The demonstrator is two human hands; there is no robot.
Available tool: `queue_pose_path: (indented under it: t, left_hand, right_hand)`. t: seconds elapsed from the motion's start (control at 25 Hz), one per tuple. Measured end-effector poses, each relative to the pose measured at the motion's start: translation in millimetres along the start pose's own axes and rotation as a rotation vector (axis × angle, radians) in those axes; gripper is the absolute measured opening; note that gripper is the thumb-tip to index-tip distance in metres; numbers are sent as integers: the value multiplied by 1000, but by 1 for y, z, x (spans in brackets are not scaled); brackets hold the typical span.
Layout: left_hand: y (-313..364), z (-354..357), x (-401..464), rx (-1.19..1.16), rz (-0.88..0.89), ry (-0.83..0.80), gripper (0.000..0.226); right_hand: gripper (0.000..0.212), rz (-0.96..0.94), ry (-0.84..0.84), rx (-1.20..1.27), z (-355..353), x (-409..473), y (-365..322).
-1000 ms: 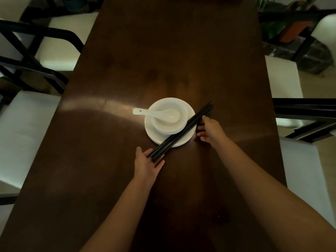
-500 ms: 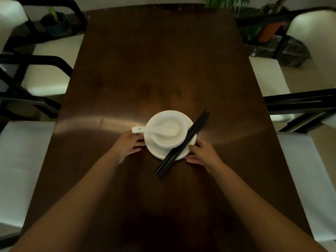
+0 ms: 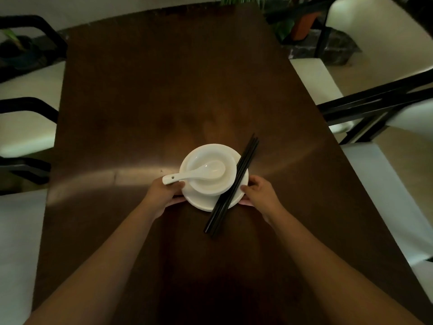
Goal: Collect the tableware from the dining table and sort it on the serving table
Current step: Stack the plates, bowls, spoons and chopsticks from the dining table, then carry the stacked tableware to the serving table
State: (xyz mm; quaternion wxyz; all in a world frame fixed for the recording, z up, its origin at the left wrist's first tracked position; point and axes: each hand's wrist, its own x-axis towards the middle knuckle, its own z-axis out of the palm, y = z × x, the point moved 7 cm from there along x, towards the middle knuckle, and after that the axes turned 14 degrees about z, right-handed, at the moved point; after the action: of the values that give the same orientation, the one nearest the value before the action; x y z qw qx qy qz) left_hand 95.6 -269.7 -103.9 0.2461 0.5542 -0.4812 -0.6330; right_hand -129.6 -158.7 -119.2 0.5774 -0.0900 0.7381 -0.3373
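A round white ceramic plate (image 3: 243,184) sits on the dark brown wooden bench (image 3: 164,90), nearer the near edge than the far one and a little toward the right edge; on it stands a white ceramic bowl (image 3: 230,174), and in the bowl lies a white ceramic soup spoon (image 3: 199,172), its handle poking out past the rim toward the left edge; a pair of black chopsticks (image 3: 234,186) lies slantwise across the right part of the plate, both ends overhanging it, the near end out over the bench. The left hand (image 3: 161,193) has its fingers curled round the plate's left rim, the thumb up just beside the spoon handle; the right hand (image 3: 260,195) grips the right rim likewise, close beside the chopsticks. The stack looks stiff, glazed and breakable, moderately heavy for its size; the rim held on opposite sides seems the sound hold; the chopsticks and spoon are loose and smooth, so I judge any tilt would send them sliding off; level carrying is called for. White-cushioned chairs with black frames (image 3: 375,106) flank both long edges, and a potted plant (image 3: 302,22) stands beyond the far right corner; the chairs could crowd the way when stepping away from the bench.
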Motion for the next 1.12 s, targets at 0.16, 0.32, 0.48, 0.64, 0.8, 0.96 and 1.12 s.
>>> queue_pose_path:
  t: [0.16, 0.32, 0.48, 0.64, 0.8, 0.96, 1.12]
  left_hand:
    - [0, 12, -8, 1, 29, -20, 32]
    - [5, 35, -24, -5, 54, -54, 25]
    - [14, 74, -59, 19, 78, -150, 19]
    - [30, 133, -111, 49, 119, -265, 28]
    - [43, 207, -179, 88, 160, -393, 28]
    - [35, 297, -251, 74, 161, -516, 29]
    - [3, 401, -327, 49, 152, -606, 29]
  right_hand:
    - [31, -15, 12, 14, -12, -11, 10]
    - [33, -16, 47, 68, -39, -30, 25]
    - [34, -37, 109, 103, -83, -72, 47]
    - [28, -50, 173, 219, -144, -127, 81]
    - [24, -73, 253, 294, -217, -191, 123]
    - [20, -77, 335, 363, -305, -257, 179]
    - [18, -73, 427, 392, -406, -329, 244]
